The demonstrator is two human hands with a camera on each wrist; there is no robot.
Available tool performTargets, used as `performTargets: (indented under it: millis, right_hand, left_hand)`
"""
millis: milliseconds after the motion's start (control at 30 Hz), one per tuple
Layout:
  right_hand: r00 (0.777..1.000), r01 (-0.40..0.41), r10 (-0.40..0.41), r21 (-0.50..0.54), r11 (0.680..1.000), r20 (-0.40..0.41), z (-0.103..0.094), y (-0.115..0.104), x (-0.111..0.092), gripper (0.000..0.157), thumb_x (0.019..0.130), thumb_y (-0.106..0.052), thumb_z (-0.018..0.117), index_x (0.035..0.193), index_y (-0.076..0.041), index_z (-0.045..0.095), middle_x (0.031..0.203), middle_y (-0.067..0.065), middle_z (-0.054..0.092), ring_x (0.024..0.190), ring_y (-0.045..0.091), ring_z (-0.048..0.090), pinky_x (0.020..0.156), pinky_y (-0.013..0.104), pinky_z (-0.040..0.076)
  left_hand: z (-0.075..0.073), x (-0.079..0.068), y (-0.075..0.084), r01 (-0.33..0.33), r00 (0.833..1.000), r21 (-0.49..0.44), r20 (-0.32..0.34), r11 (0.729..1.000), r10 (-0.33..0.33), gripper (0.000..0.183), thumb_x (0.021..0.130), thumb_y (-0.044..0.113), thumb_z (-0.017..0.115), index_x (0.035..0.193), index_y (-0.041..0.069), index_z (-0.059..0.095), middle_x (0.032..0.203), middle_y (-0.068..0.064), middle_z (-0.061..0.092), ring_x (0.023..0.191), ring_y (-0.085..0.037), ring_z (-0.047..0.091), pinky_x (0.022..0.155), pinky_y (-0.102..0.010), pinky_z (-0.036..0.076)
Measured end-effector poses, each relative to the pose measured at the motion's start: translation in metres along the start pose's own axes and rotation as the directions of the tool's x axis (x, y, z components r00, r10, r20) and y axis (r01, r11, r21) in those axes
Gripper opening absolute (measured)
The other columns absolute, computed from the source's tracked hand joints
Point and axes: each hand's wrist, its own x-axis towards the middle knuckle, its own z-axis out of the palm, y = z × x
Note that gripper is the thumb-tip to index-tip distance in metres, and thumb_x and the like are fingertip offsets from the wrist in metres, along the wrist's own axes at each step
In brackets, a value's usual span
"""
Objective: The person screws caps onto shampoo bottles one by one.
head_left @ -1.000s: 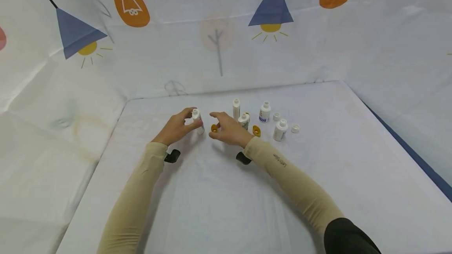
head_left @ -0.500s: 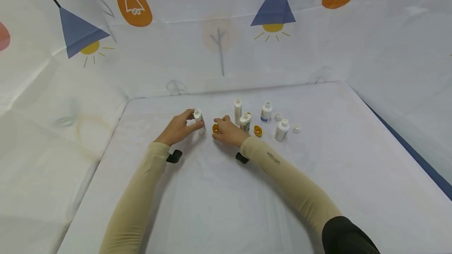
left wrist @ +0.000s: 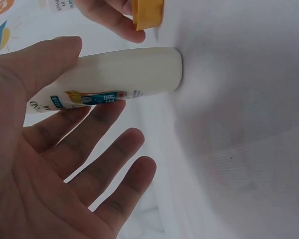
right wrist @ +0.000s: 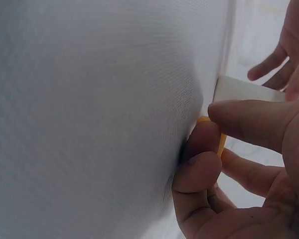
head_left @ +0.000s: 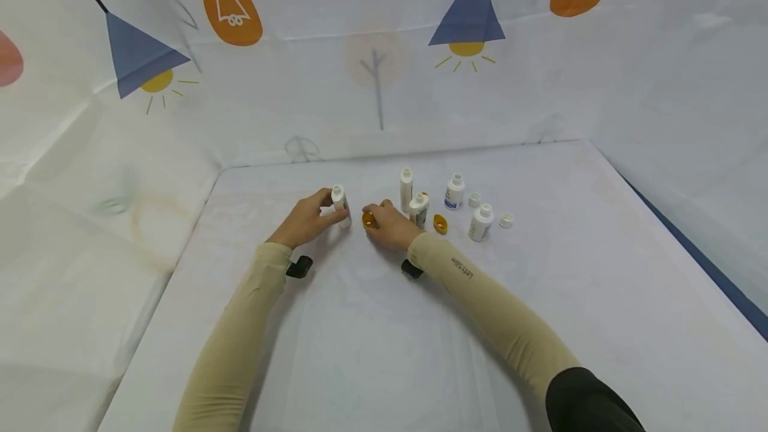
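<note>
Hands: left hand (head_left: 303, 220) pinches a white bottle (head_left: 339, 200); right hand (head_left: 391, 226), spread one second earlier, now pinches an orange cap (head_left: 369, 221).
Orange cap: between the hands; largely covered by fingers in right-wrist view.
White bottle: upright, left of the cap; neck unseen in left-wrist view.
Tall bottle (head_left: 406, 191): beyond right hand.

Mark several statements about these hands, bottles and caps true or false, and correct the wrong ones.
1. The left hand holds a white bottle. True.
2. The right hand pinches a blue cap. False: it pinches a yellow cap.
3. Two white caps lie on the table. True.
4. The held bottle lies flat on its side. False: it is upright or nearly so.
5. The right sleeve bears dark lettering. True.
6. The two hands touch. False: they are apart.
</note>
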Motion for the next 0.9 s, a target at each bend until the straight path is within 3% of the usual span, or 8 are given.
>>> performTargets:
  millis: [167, 367, 533, 700, 900]
  right_hand:
    - [1.000, 0.014, -0.013, 0.041, 0.999, -0.023, -0.001, 0.000, 0.000, 0.048, 0.102, -0.019, 0.063, 0.147, -0.007, 0.049, 0.128, 0.015, 0.054, 0.113, 0.024, 0.056, 0.100, 0.038, 0.047]
    - [0.994, 0.089, -0.080, 0.110, 0.990, -0.080, -0.004, -0.006, -0.004, 0.052, 0.101, -0.020, 0.067, 0.147, -0.007, 0.048, 0.135, 0.010, 0.060, 0.109, 0.022, 0.064, 0.093, 0.034, 0.052]
    - [0.970, 0.194, -0.170, 0.130, 0.972, -0.174, -0.012, -0.015, -0.014, 0.051, 0.099, -0.021, 0.069, 0.145, -0.008, 0.050, 0.132, 0.005, 0.063, 0.102, 0.016, 0.068, 0.085, 0.029, 0.054]
    - [0.906, 0.344, -0.293, 0.127, 0.930, -0.306, -0.026, -0.024, -0.027, 0.050, 0.098, -0.021, 0.071, 0.143, -0.009, 0.052, 0.128, 0.003, 0.064, 0.100, 0.015, 0.068, 0.087, 0.028, 0.054]
    - [0.791, 0.492, -0.416, 0.062, 0.868, -0.448, -0.045, -0.028, -0.041, 0.052, 0.094, -0.018, 0.075, 0.141, -0.005, 0.055, 0.126, 0.007, 0.064, 0.100, 0.019, 0.066, 0.084, 0.030, 0.054]
  left_hand:
    - [0.002, 0.001, -0.005, -0.007, 1.000, 0.009, 0.009, 1.000, 0.007, 0.044, 0.102, 0.037, 0.063, 0.134, 0.008, 0.052, 0.136, -0.014, 0.059, 0.134, -0.036, 0.049, 0.108, -0.054, 0.039]
    - [0.004, -0.001, -0.006, 0.007, 1.000, -0.054, 0.011, 0.999, -0.007, 0.046, 0.105, 0.033, 0.059, 0.137, 0.004, 0.043, 0.132, -0.015, 0.059, 0.131, -0.033, 0.052, 0.103, -0.051, 0.044]
    - [0.005, -0.004, -0.008, 0.007, 1.000, -0.076, -0.026, 0.997, -0.009, 0.055, 0.106, 0.035, 0.055, 0.146, 0.000, 0.038, 0.135, -0.019, 0.055, 0.129, -0.034, 0.053, 0.105, -0.049, 0.044]
    - [0.004, -0.008, -0.004, -0.037, 0.994, -0.044, -0.105, 0.998, 0.032, 0.061, 0.107, 0.036, 0.053, 0.152, -0.001, 0.035, 0.134, -0.021, 0.049, 0.120, -0.034, 0.055, 0.100, -0.049, 0.047]
    - [0.003, -0.016, 0.006, -0.090, 0.977, 0.055, -0.188, 0.994, 0.099, 0.065, 0.106, 0.043, 0.053, 0.154, 0.003, 0.035, 0.130, -0.017, 0.049, 0.111, -0.030, 0.055, 0.092, -0.048, 0.050]
